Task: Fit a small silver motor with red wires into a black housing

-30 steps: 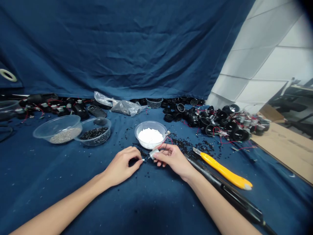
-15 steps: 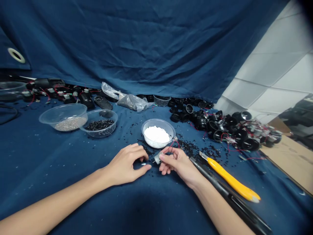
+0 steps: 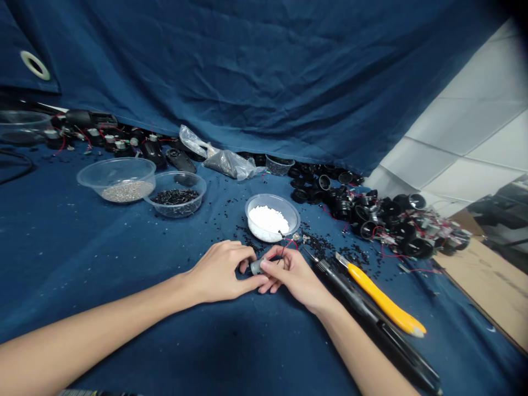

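Your right hand point(image 3: 295, 273) pinched a motor point(image 3: 256, 267) near a bowl point(image 3: 293, 222); your left hand point(image 3: 223, 270) curled at its end, grip too hidden to tell.

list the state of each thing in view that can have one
motor: wires attached, held
right grip: shut on motor
left grip: curled at motor's end, contents hidden
knife: blade out, lying down
black tool: lying down, unheld
white-bits bowl: uncovered, part full
black-bits bowl: uncovered, part full
grey-bits bowl: uncovered, part full
bag: lying, part full
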Tool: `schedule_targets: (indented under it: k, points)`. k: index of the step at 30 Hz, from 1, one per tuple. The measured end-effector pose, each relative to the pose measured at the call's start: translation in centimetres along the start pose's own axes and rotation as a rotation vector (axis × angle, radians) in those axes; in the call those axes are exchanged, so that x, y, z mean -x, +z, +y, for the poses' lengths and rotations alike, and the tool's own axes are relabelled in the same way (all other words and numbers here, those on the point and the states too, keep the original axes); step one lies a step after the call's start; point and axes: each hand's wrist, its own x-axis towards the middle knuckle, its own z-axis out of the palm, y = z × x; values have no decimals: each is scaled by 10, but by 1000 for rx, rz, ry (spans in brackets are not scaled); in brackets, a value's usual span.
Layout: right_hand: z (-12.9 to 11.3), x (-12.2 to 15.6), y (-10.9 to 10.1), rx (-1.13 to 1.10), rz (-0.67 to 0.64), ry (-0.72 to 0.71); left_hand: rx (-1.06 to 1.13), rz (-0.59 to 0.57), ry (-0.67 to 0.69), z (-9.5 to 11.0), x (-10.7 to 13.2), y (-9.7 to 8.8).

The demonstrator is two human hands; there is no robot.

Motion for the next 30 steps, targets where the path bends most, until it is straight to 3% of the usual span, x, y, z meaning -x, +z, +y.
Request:
schedule_targets:
  k: [15,30]
  points:
    - [1,-3,-4,-26,8,-55,105,-27,5,-4,-1,0]
    - [0,-2,-11,-139,-31,-35,261,46,61,-9,-2,1]
